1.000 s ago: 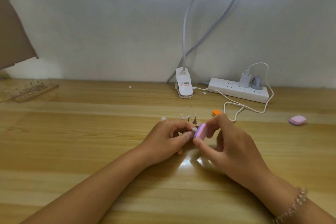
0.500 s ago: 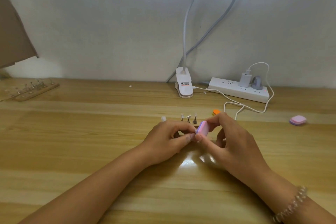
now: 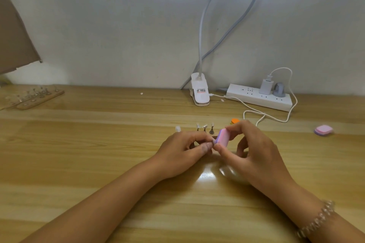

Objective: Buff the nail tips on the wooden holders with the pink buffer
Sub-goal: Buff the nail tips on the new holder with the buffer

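My right hand [image 3: 250, 152] pinches the small pink buffer [image 3: 222, 137] between thumb and fingers at the middle of the table. My left hand [image 3: 183, 150] has its fingers curled round a nail tip holder, thumb and forefinger meeting right at the buffer's left edge; the nail tip itself is hidden between them. Just behind my hands stand several small nail tips on stems [image 3: 205, 128], and one more nail tip [image 3: 177, 129] shows to their left. A wooden holder [image 3: 37, 98] with several more tips lies at the far left of the table.
A second pink buffer [image 3: 323, 130] lies at the right. An orange block [image 3: 235, 120] peeks out behind my right hand. A white clip lamp base [image 3: 199, 89], a power strip [image 3: 259, 97] and a white cable [image 3: 266, 114] sit along the back wall.
The buffer has tilted and shifted slightly up and left against the tip in my left hand. Both hands otherwise stay in place.
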Demonstrator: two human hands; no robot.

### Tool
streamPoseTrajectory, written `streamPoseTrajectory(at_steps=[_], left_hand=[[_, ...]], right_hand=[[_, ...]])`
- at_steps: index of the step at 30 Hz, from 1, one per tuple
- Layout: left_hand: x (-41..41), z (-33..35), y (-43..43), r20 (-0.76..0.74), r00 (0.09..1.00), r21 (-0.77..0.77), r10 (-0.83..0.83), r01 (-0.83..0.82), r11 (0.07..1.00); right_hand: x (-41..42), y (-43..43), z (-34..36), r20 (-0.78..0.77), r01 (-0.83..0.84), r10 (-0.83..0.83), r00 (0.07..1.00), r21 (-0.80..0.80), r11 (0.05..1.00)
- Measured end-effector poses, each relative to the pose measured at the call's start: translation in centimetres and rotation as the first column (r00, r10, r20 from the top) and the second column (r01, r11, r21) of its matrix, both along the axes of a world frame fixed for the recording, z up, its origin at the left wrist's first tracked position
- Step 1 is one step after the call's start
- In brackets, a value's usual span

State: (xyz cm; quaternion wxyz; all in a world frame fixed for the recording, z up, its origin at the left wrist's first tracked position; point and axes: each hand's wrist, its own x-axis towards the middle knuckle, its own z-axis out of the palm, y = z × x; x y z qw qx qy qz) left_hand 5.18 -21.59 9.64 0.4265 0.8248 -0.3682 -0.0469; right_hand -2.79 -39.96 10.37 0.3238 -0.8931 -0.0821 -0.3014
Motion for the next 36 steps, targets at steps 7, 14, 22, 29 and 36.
streamPoseTrajectory(at_steps=[7, 14, 22, 29, 36], left_hand=[[0.0, 0.1, -0.1, -0.037, 0.999, -0.078, -0.003, 0.0, 0.997], [0.4, -0.3, -0.1, -0.056, 0.998, -0.127, -0.001, -0.006, 0.992], [0.5, -0.4, -0.1, -0.056, 0.998, -0.103, -0.004, -0.002, 0.995], [0.4, -0.5, 0.0, -0.059, 0.998, -0.105, -0.003, -0.003, 0.994], [0.2, -0.4, -0.2, -0.061, 0.998, -0.128, 0.017, -0.025, 0.991]], right_hand=[[0.1, 0.0, -0.3, -0.043, -0.006, 0.005, 0.999, -0.025, 1.0], [-0.2, 0.6, -0.2, -0.038, -0.054, 0.051, 0.998, -0.1, 0.994], [-0.5, 0.7, -0.1, -0.034, -0.066, 0.061, 0.998, -0.151, 0.986], [-0.2, 0.2, -0.2, -0.045, -0.016, 0.012, 0.999, -0.083, 0.996], [0.5, -0.8, -0.2, -0.097, 0.046, -0.039, 0.994, 0.064, 0.997]])
